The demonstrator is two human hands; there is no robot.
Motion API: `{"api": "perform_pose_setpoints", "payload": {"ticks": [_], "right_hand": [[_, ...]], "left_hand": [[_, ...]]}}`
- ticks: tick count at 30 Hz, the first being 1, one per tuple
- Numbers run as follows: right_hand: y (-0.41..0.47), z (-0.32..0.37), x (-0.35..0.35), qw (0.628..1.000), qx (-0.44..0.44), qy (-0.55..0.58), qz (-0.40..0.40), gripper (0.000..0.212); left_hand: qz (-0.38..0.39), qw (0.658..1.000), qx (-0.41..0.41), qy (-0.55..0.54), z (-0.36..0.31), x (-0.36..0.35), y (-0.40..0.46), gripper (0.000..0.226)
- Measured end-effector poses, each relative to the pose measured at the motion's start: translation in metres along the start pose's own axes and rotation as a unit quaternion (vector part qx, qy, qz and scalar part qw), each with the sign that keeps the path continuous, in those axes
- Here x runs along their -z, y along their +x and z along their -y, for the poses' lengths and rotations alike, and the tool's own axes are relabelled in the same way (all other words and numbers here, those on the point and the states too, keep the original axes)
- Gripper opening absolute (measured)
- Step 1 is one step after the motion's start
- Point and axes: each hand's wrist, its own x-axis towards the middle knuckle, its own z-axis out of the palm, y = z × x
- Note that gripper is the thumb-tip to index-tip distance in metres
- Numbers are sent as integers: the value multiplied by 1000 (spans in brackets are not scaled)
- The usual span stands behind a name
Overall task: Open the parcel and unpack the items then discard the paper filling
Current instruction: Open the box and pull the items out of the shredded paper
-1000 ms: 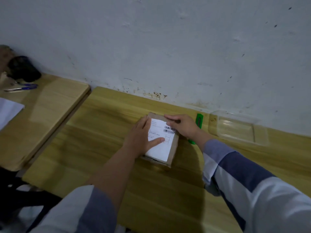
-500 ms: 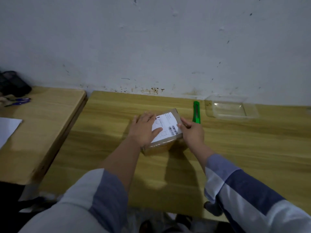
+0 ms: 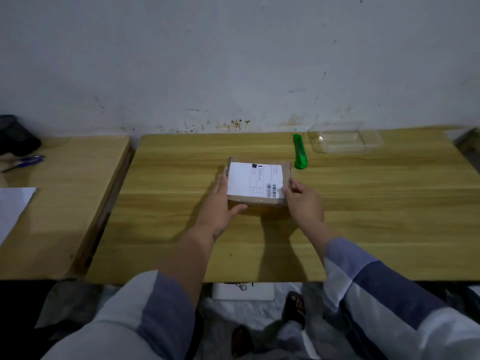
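Note:
A small brown cardboard parcel (image 3: 257, 181) with a white shipping label on top sits closed in the middle of the wooden table (image 3: 363, 216). My left hand (image 3: 220, 203) grips its left side, thumb against the front face. My right hand (image 3: 302, 201) holds the parcel's right front corner with the fingertips. A green utility knife (image 3: 300, 155) lies on the table just beyond the parcel's right corner, untouched.
A clear plastic tray (image 3: 344, 138) stands at the back right by the wall. A second table (image 3: 65, 203) on the left carries white paper (image 3: 13, 209), blue-handled scissors (image 3: 24, 162) and a dark mesh holder (image 3: 15, 137). White items lie on the floor below.
The parcel has been turned square to me, label now upright facing me. My left hand slid from its top to its left side; my right hand stays at the right corner.

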Motion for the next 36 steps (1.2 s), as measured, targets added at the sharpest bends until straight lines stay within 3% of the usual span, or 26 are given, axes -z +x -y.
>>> {"api": "perform_pose_setpoints", "payload": {"ticks": [2, 4, 6, 10, 13, 18, 24, 28, 30, 33, 36], "right_hand": [[-6, 0, 3, 986, 107, -130, 22, 54], [-12, 3, 4, 935, 222, -273, 35, 57], [-15, 7, 4, 893, 288, -337, 72, 51], [-11, 10, 1, 866, 331, -351, 131, 35], [-11, 11, 0, 891, 335, -291, 101, 27], [-12, 18, 1, 891, 390, -234, 9, 19], [-10, 23, 10, 899, 357, -252, -28, 39], [-13, 3, 17, 917, 321, -235, -33, 50], [-14, -6, 21, 944, 278, -171, -53, 56], [-17, -5, 22, 973, 207, -60, -85, 50], [-16, 13, 24, 977, 159, -38, -135, 38]], "left_hand": [[-28, 1000, -8, -8, 1, -5, -5, 98], [-48, 999, -6, -11, 1, -11, -11, 93], [-64, 998, -5, -17, 0, -15, -15, 91], [-70, 997, 9, -23, 4, -18, -14, 92], [-74, 997, 10, -13, 4, -19, -11, 91], [-69, 997, 22, -6, 4, -18, -9, 90], [-105, 994, -9, 8, 3, -14, -13, 86], [-153, 987, -39, -35, -1, -9, -14, 50], [-162, 985, -39, -40, -2, -6, -15, 44], [-167, 984, -36, -47, -7, -4, -15, 45], [-185, 982, -33, -1, -20, 1, -10, 44]]}}
